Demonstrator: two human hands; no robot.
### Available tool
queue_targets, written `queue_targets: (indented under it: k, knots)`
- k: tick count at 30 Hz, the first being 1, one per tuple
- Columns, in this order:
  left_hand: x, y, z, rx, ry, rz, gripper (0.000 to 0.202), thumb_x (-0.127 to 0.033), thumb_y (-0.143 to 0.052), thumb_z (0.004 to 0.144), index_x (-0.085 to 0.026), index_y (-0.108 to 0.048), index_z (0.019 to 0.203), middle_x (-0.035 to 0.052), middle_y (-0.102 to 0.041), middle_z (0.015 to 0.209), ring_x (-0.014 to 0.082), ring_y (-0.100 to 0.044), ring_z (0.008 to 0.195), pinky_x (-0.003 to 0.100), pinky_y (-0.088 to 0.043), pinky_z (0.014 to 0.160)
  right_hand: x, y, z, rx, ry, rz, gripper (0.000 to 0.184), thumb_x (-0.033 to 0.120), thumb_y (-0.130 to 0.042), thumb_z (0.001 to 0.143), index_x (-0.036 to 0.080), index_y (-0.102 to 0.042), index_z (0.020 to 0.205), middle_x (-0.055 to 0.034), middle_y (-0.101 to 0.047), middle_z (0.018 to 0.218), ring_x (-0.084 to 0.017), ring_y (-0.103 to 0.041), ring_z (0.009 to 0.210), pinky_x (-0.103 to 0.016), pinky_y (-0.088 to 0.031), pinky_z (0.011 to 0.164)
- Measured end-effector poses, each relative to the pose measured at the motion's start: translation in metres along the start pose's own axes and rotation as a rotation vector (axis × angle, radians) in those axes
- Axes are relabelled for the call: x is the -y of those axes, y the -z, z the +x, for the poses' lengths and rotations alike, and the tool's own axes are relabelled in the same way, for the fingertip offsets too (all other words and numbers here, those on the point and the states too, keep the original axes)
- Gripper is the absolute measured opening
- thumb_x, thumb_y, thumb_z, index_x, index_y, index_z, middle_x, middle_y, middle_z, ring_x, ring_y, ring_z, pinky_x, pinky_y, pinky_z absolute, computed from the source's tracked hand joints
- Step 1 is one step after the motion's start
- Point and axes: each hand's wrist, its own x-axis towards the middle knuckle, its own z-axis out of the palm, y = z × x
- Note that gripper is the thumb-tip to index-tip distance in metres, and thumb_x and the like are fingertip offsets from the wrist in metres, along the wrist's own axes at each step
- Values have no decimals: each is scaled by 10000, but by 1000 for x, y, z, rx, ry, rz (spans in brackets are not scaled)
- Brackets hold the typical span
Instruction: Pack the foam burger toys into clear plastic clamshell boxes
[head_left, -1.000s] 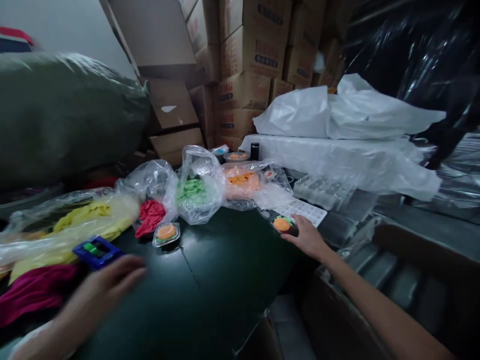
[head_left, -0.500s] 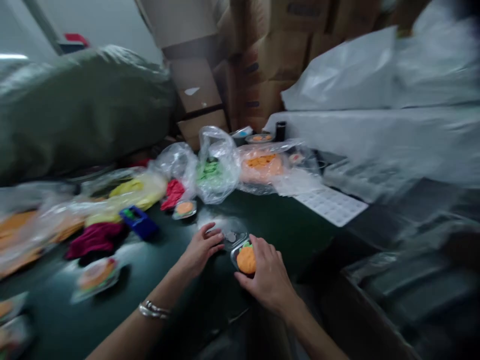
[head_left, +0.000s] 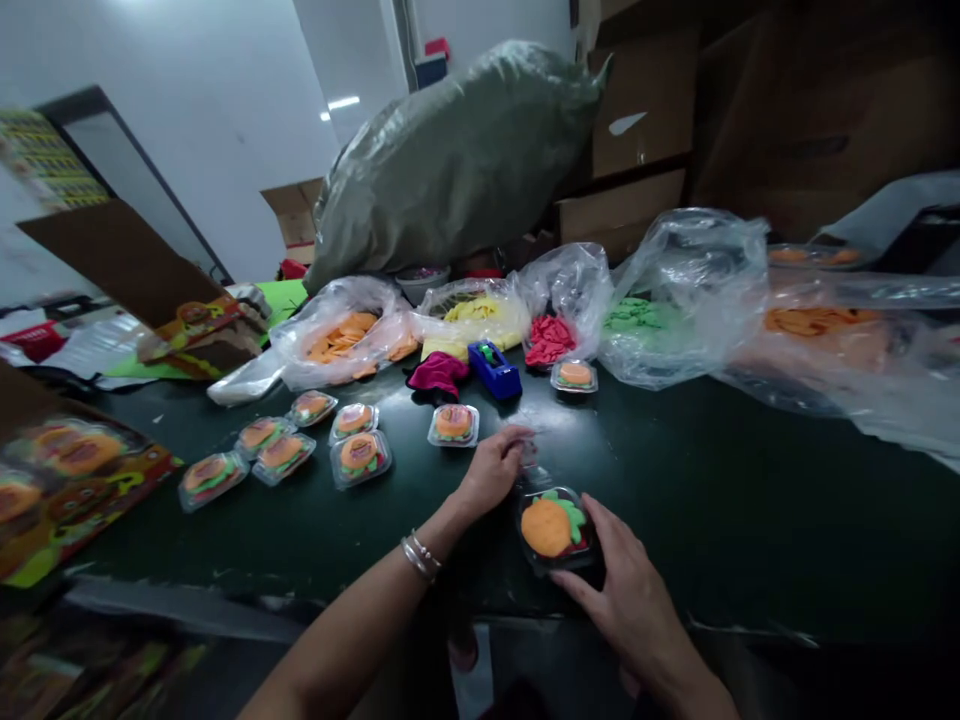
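Note:
My right hand (head_left: 626, 570) grips the right side of a clear plastic clamshell box (head_left: 531, 556), thumb at the front and fingers along the far side. Inside lies an orange burger bun piece (head_left: 546, 527) with a green leaf piece (head_left: 574, 512) and a bit of red beside it. The box's clear lid (head_left: 529, 455) is swung back, away from me. At its left edge, my left hand (head_left: 495, 468) has its fingers curled together on the lid; the fingertips are partly hidden. A blue tape dispenser (head_left: 495, 372) stands beyond my left hand.
Several closed burger boxes (head_left: 361, 456) lie to the left. Along the back are plastic bags of orange pieces (head_left: 341, 338), yellow pieces (head_left: 474, 308), red pieces (head_left: 550, 340) and green pieces (head_left: 634, 315). A printed carton (head_left: 90, 480) stands at the left edge.
The view has swung left, bringing the burger boxes and carton into sight. My left hand's fingers, spread beside the lid before, are now curled at it. My right hand keeps hold of the box.

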Motion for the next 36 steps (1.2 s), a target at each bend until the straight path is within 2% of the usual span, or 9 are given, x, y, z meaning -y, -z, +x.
queue_targets:
  k: [3, 6, 10, 13, 17, 23, 28, 33, 36]
  knots:
    - [-12, 2, -16, 72, -76, 46, 347, -169, -508, 840, -173, -598, 1174, 61, -657, 1091, 171, -634, 891, 316, -494, 847, -3, 5, 4, 44, -105, 51, 769, 313, -701, 714, 143, -326, 1364, -192, -554, 1288, -342, -536, 1176, -486, -454, 968]
    - [-32, 10, -34, 262, -186, 181, 498, -149, -586, 792, -188, -527, 1285, 81, -601, 1248, 225, -573, 1099, 363, -422, 993, 2, 8, 10, 94, -188, 101, 870, 301, -744, 656, 136, -302, 1388, -186, -554, 1275, -341, -536, 1169, -486, -448, 974]
    - [-50, 22, -47, 546, -306, 328, 717, -271, -721, 736, -188, -411, 1376, 127, -451, 1412, 278, -434, 1287, 411, -344, 1088, 9, 15, 13, 126, -244, 128, 969, 311, -773, 619, 121, -261, 1419, -191, -537, 1278, -336, -528, 1169, -479, -433, 988]
    - [-48, 23, -50, 637, -354, 329, 639, -388, -723, 749, -195, -489, 1311, 137, -443, 1413, 295, -367, 1343, 445, -308, 1114, 12, 19, 14, 126, -250, 135, 966, 310, -770, 620, 118, -259, 1417, -203, -531, 1288, -338, -516, 1184, -486, -426, 989]
    - [-29, 17, -53, 611, -445, 339, 407, -319, -645, 832, -186, -571, 1210, 145, -490, 1382, 287, -375, 1347, 473, -316, 1108, 15, 20, 16, 127, -251, 132, 986, 307, -783, 612, 139, -248, 1423, -198, -538, 1284, -344, -515, 1179, -510, -432, 971]
    - [-23, 14, -51, 637, -586, 454, 348, -199, -608, 850, -186, -562, 1195, 138, -528, 1355, 254, -385, 1346, 489, -270, 1136, 14, 28, 18, 178, -192, 133, 961, 269, -819, 581, 117, -334, 1397, -204, -515, 1333, -334, -467, 1235, -504, -390, 1029]
    - [-37, 17, -45, 760, -523, 511, 345, -192, -598, 849, -211, -565, 1192, 104, -530, 1360, 253, -327, 1379, 472, -262, 1142, 3, 49, 35, 311, -22, 204, 802, 273, -785, 653, 198, -427, 1367, -134, -456, 1422, -292, -391, 1321, -482, -344, 1082]
    - [-34, 18, -53, 541, -356, 517, 720, -302, -726, 754, -196, -379, 1376, 154, -419, 1440, 292, -324, 1369, 488, -275, 1129, 2, 55, 48, 335, 31, 169, 687, 263, -782, 653, 216, -525, 1289, -115, -603, 1254, -298, -528, 1168, -491, -434, 978]
    - [-34, 17, -57, 483, -196, 596, 815, -411, -784, 674, -186, -404, 1359, 161, -470, 1394, 322, -431, 1285, 484, -341, 1078, 1, 53, 48, 325, 19, 151, 686, 275, -802, 622, 210, -551, 1257, -117, -618, 1218, -303, -544, 1132, -478, -463, 934]
